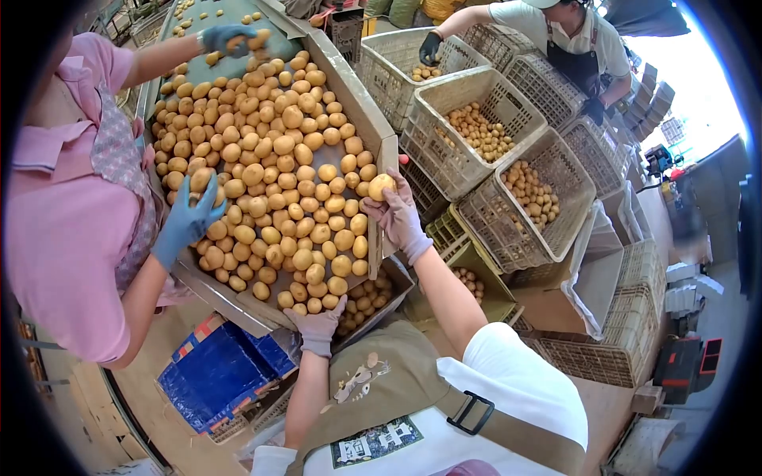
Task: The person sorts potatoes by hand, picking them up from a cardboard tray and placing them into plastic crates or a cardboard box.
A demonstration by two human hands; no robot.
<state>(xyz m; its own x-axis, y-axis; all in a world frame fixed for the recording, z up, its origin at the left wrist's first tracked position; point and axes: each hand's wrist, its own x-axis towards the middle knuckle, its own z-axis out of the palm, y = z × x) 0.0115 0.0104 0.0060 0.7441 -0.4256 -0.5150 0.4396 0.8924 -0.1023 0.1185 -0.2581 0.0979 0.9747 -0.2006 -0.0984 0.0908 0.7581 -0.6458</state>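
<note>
My right hand [397,213], in a pale mauve glove, is closed around a yellow potato [381,187] at the right wall of the sorting table. My left hand [317,325], gloved alike, rests at the table's near edge with its fingers apart, beside the nearest potatoes on the table. I see no potato held in it. A thick layer of round, yellow-brown potatoes [270,170] covers the table between metal side walls [349,75]. More potatoes [367,305] lie in a container below the near right corner, partly hidden by my left hand.
A co-worker in pink [71,206] picks potatoes with blue gloves at the left. Another person [571,40] in dark gloves reaches into a crate at the back right. Plastic crates [524,198], several holding potatoes, stand to my right. A blue box [214,373] sits below the table.
</note>
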